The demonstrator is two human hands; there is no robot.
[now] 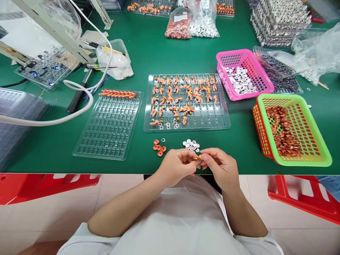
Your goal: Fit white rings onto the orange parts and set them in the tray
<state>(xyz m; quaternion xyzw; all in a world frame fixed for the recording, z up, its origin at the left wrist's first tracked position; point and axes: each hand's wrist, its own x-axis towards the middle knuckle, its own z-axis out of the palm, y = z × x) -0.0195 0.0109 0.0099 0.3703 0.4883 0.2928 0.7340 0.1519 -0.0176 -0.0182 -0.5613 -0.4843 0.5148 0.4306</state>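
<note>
One small part (198, 159) between the fingertips of left hand (174, 166) and right hand (224, 169), at the near edge of table (239, 141). Pinches narrow with left thumb and forefinger; pinches narrow with right thumb and forefinger too, almost tip to tip. Shows orange and metallic; partly hidden by fingers. Cannot tell exact shape.

Just beyond the hands: loose pile of white discs (189, 143). Left of pile: cluster of orange cups (158, 147), with pale ring (163, 140) just beside.

Mid-table: clear tray (212, 122), with orange pieces (170, 94) in many compartments and white rings (168, 124) in the lowest row. To its left: second tray (106, 132), slightly turned, with row of strips (118, 93) along far end.

To the right: pink basket (265, 85), containing white parts (240, 79); nearer, green basket (317, 147), containing copper parts (287, 136).

Far left: hammer (79, 91), near white cable (74, 116). Far side: two bags (179, 26), touching.
</note>
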